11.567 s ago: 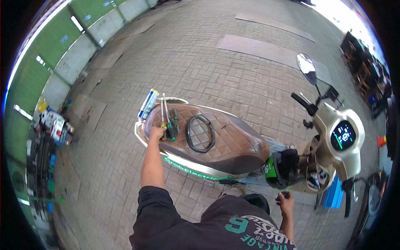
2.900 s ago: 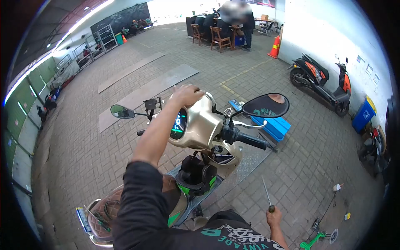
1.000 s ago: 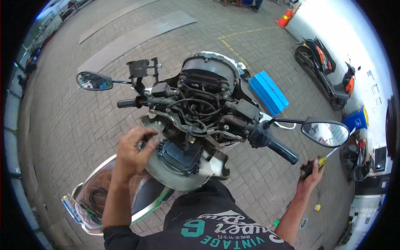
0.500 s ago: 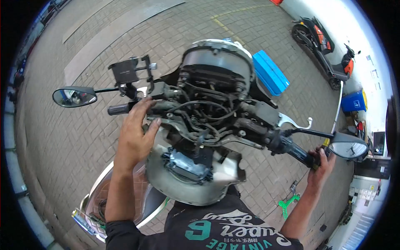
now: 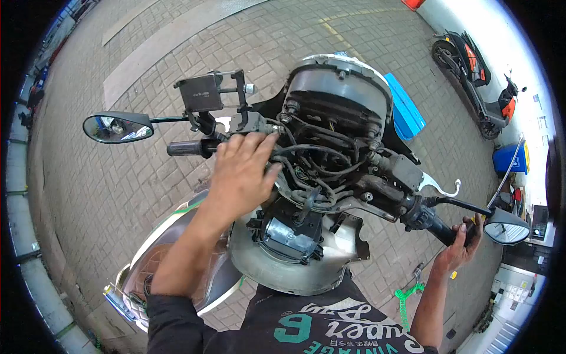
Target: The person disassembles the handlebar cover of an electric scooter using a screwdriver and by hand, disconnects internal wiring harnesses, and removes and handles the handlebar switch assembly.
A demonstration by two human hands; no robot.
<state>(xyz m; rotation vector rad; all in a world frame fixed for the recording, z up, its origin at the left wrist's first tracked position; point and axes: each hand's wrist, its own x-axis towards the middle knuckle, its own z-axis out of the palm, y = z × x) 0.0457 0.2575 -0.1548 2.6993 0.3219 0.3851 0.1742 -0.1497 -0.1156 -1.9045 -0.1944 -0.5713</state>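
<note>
My left hand (image 5: 243, 171) lies over the left side of the bare handlebar, fingers stretched out and thumb apart, beside the brake master cylinder (image 5: 247, 122). Its fingertips are near the cables (image 5: 315, 153) in the middle. At the outer end of the right handlebar grip (image 5: 439, 227), the fingers of my right hand (image 5: 458, 251) are closed around a dark item with yellow showing near it; its kind is partly hidden. The scooter's headlight shell (image 5: 339, 85) stands ahead with its inside exposed. Below the bars sits the white inner panel (image 5: 277, 277) with a black unit (image 5: 292, 233).
A phone holder (image 5: 201, 93) and the left mirror (image 5: 118, 127) stick out left; the right mirror (image 5: 508, 227) is beside my right hand. A blue case (image 5: 404, 109) lies ahead on the paving. Another scooter (image 5: 471, 82) stands by the wall. A green coiled hose (image 5: 404, 301) hangs at lower right.
My left hand has moved right along the handlebar, toward the cables. The view has shifted, so the scooter front appears further right. My right hand stays by the right grip's end.
</note>
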